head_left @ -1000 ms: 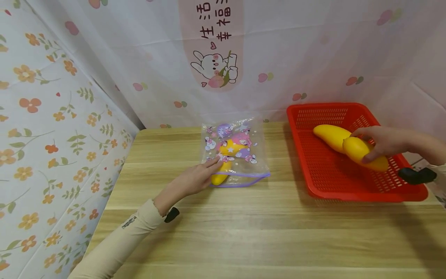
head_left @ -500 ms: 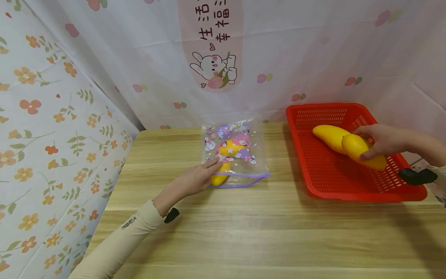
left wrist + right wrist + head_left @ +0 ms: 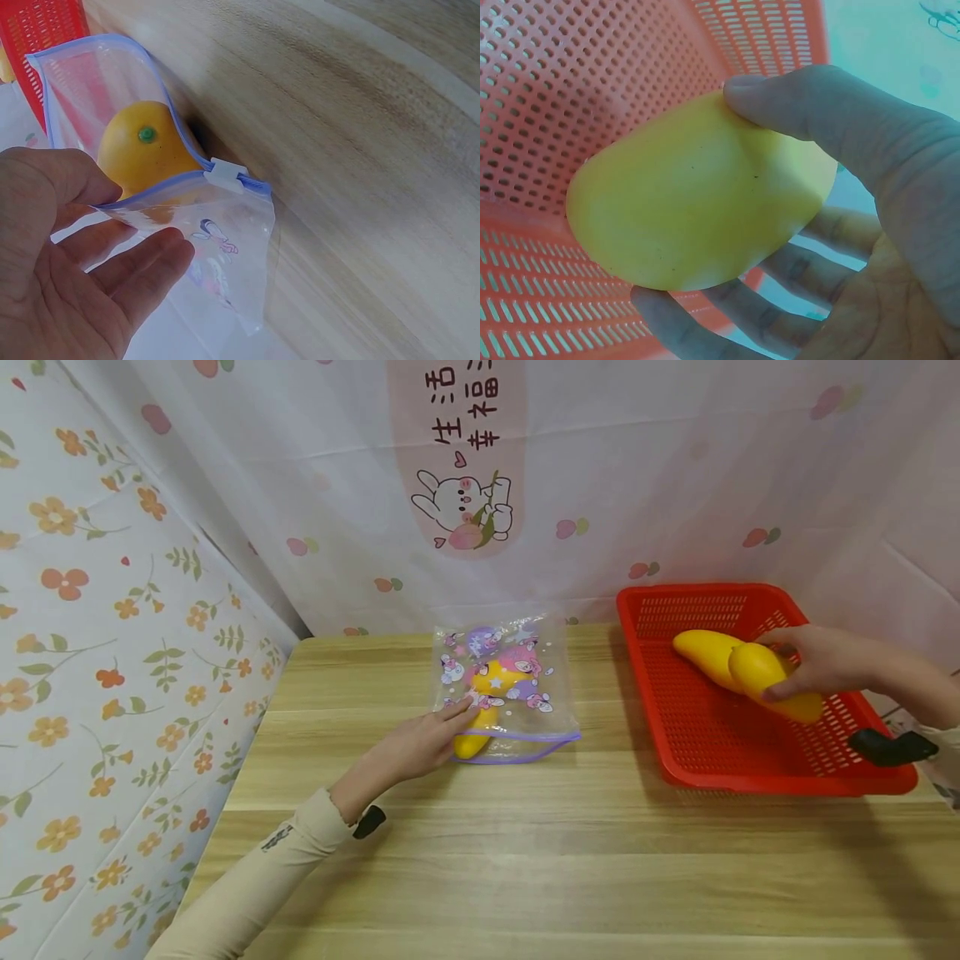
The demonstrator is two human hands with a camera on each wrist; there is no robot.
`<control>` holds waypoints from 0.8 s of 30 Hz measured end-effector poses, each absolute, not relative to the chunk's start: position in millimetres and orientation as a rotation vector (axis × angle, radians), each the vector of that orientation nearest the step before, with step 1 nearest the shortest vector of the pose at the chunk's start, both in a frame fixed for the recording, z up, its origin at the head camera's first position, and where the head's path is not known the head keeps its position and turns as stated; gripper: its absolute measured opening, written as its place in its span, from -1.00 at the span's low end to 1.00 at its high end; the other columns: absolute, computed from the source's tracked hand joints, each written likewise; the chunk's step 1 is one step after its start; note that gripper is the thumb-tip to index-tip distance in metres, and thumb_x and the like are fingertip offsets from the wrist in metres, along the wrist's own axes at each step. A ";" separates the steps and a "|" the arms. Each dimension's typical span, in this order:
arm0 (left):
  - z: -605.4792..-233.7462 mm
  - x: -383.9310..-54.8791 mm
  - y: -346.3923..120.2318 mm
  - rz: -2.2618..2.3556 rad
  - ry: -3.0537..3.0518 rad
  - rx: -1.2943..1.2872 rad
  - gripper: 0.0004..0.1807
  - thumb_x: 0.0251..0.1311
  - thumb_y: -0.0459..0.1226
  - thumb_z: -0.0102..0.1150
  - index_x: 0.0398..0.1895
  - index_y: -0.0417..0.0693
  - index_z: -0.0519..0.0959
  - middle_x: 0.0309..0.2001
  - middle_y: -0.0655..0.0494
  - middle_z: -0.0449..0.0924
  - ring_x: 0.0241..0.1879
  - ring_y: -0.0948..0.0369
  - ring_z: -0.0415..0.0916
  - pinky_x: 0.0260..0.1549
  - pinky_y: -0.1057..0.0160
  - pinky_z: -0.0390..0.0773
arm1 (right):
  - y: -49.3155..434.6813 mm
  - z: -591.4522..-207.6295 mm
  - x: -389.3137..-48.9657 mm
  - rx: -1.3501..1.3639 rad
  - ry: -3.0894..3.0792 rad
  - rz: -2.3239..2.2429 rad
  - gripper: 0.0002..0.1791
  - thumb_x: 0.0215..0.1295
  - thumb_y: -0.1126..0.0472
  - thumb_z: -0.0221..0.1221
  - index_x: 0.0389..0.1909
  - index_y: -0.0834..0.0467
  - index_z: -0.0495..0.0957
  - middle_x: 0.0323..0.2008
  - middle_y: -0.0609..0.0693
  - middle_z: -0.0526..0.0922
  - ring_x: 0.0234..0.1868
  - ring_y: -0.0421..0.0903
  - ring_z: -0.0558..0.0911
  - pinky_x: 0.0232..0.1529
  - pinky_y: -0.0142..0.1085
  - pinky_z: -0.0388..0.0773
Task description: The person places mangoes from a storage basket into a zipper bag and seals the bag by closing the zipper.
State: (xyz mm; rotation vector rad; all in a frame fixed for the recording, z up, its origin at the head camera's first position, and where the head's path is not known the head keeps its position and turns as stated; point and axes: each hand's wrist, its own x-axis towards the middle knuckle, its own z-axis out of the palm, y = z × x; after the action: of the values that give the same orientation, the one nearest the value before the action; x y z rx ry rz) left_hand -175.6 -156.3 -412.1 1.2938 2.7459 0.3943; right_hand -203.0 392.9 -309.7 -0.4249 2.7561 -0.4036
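Note:
A clear zip bag (image 3: 555,710) with cartoon prints and a purple edge lies on the table, with yellow fruit inside. One is a mango (image 3: 142,142) with a green stem spot, seen through the bag's parted mouth. My left hand (image 3: 412,747) pinches the bag's edge between thumb and fingers. At the right, my right hand (image 3: 825,664) grips a yellow toy-like mango (image 3: 697,195), thumb on one side and fingers curled round the other. That mango is tilted over the red basket. A second yellow mango (image 3: 705,652) lies in the basket, partly covered by the held one.
The red plastic basket (image 3: 675,768) with slotted walls stands at the table's right. A white slider (image 3: 226,175) sits on the bag's zip. The wooden table (image 3: 525,860) meets a printed curtain (image 3: 337,485) at the back and a floral cloth (image 3: 112,693) at the left.
My right hand has shifted slightly left with the mango, which stays over the basket. The left hand and the bag have not visibly moved.

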 end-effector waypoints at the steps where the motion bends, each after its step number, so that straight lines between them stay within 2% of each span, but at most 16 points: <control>1: -411.6 -175.5 -156.3 0.386 2.747 1.292 -0.36 0.36 -0.43 0.17 0.49 -0.28 0.28 0.46 -0.26 0.23 -0.14 -0.14 0.66 -0.03 0.01 0.63 | 392.0 -309.4 -202.9 -0.425 2.763 -0.400 -0.13 -0.06 0.11 0.60 0.19 0.47 0.44 -0.07 0.27 0.60 -0.16 0.14 0.56 -0.21 0.10 0.64; 6: -410.0 -175.1 -155.6 0.373 2.747 1.276 -0.35 0.36 -0.42 0.17 0.50 -0.28 0.28 0.47 -0.26 0.22 0.04 -0.21 0.59 0.01 -0.03 0.61 | 388.5 -307.8 -202.2 -0.439 2.783 -0.384 -0.12 -0.06 0.09 0.60 0.19 0.49 0.44 -0.07 0.26 0.62 -0.16 0.15 0.57 -0.21 0.07 0.63; 12: -410.4 -174.7 -154.7 0.375 2.753 1.300 -0.37 0.35 -0.44 0.15 0.49 -0.30 0.29 0.46 -0.25 0.24 0.14 -0.20 0.53 -0.01 -0.03 0.62 | 383.8 -305.6 -198.9 -0.422 2.795 -0.409 -0.12 -0.02 0.08 0.59 0.22 0.49 0.42 -0.05 0.30 0.62 -0.17 0.14 0.58 -0.26 0.00 0.64; 19: -411.9 -174.7 -154.2 0.372 2.757 1.299 -0.37 0.36 -0.44 0.14 0.48 -0.29 0.30 0.46 -0.26 0.24 0.14 -0.20 0.54 0.02 -0.04 0.61 | 374.1 -302.1 -199.0 -0.432 2.803 -0.466 -0.14 0.00 0.10 0.58 0.23 0.47 0.44 -0.04 0.25 0.61 -0.17 0.11 0.56 -0.32 -0.13 0.61; 24: -411.8 -175.6 -153.5 0.355 2.750 1.279 -0.37 0.36 -0.44 0.14 0.49 -0.28 0.29 0.47 -0.24 0.22 0.10 -0.20 0.57 0.04 -0.03 0.59 | 365.6 -299.4 -199.2 -0.408 2.800 -0.499 -0.10 0.01 0.07 0.58 0.26 0.47 0.40 0.02 0.37 0.58 -0.12 0.18 0.56 -0.28 -0.04 0.66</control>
State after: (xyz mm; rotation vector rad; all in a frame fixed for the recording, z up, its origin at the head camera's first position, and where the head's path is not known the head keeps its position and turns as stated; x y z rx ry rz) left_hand -175.6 -153.5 -411.8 1.2786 2.7499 0.3547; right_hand -199.2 365.6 -299.4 -0.4075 2.8004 -0.4995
